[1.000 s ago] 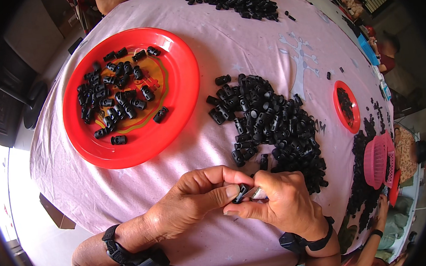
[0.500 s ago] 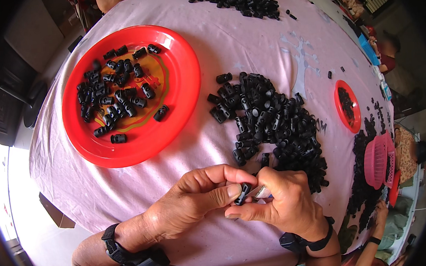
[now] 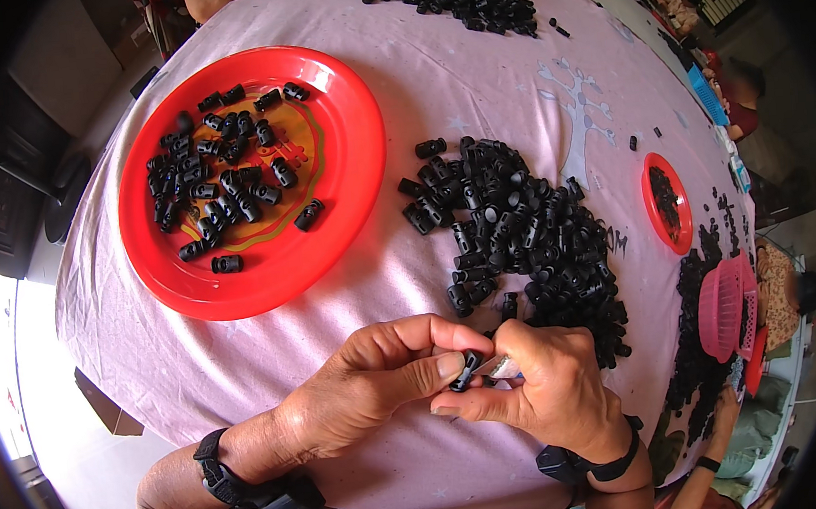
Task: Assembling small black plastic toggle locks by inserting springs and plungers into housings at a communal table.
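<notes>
Between the thumb and forefinger of my left hand (image 3: 391, 379) a black plastic cord lock (image 3: 464, 372) is pinched at a tilt. My right hand (image 3: 552, 386) is closed around a small thin tool with a whitish, wrapped-looking grip (image 3: 505, 369). Its narrow tip points at the cord lock; whether it touches cannot be made out. Just beyond my hands lies a heap of black cord locks (image 3: 529, 232). Farther left, a red plate (image 3: 269, 300) with a yellow patterned centre holds many more of them, spread in a loose layer.
A pink patterned cloth (image 3: 472, 89) covers the table. Another black heap (image 3: 466, 0) lies at the far edge. To the right are a small red dish (image 3: 680, 226), a pink basket (image 3: 720, 313) and more black pieces. Other people sit along that side; one's hand (image 3: 725, 412) reaches in.
My hands hold nearly the same pose, with the cord lock and tool hardly shifted. At the lower right, another person's hand has moved slightly.
</notes>
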A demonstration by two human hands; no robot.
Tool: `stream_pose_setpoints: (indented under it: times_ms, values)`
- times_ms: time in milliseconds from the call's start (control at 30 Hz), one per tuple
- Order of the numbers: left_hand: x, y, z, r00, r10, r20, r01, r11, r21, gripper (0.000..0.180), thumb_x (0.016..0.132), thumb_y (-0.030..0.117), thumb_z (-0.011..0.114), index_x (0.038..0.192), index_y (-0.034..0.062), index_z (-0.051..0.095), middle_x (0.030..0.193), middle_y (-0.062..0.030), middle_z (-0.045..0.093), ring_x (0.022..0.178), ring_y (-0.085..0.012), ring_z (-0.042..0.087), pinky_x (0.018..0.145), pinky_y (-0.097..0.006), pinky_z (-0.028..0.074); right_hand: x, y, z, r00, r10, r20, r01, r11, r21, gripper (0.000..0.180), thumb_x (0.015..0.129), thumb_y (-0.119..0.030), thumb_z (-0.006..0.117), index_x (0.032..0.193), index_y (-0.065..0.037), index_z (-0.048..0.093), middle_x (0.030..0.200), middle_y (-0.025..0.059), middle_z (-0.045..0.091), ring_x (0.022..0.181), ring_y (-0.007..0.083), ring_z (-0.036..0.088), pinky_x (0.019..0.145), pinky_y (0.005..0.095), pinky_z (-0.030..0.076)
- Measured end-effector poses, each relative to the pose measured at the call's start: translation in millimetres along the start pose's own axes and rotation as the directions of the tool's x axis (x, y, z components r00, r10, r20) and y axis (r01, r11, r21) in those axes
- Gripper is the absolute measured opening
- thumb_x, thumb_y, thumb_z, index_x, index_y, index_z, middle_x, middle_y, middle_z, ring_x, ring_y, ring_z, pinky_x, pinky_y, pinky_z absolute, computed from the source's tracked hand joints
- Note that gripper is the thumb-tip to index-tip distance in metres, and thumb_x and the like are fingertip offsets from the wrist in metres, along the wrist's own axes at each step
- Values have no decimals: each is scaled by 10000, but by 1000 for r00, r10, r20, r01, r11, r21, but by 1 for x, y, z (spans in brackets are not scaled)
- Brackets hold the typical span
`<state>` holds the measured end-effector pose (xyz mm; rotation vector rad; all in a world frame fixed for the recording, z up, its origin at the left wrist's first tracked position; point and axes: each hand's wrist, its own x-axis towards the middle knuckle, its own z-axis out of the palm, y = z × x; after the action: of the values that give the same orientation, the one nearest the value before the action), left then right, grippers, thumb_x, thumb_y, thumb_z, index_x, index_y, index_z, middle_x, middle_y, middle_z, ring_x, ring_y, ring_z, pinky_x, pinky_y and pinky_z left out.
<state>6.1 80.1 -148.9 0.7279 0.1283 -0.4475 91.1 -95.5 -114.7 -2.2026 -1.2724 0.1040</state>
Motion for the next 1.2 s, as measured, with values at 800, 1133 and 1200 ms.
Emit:
stream_pose_setpoints:
  times_ms: [800,1133,1200]
  values:
    - [0,0,0,1000,-8,-3,8,1000,-2,258,973,135,512,1195,18,569,1008,8,605,897,-32,522,793,-185,422,0,-1,1,1000,27,-13,-27,999,32,546,653,-477,815,623,-54,471,514,78,505,440,206,562,418,309,443]
    - [0,2,1,1000,-18,-20,18,1000,20,266,973,139,512,1201,12,562,1019,-3,607,909,-41,530,812,-190,425,0,0,1,999,33,-6,-33,999,27,541,658,-470,814,628,-53,470,509,73,503,440,212,565,418,310,446]
    - [-1,3,1,1000,-18,-15,19,1000,20,267,973,140,512,1202,12,561,1020,-4,606,915,-44,531,818,-193,426,0,0,-1,1000,13,21,-13,1000,8,459,694,-463,785,705,-63,561,529,39,543,457,184,597,410,292,465]
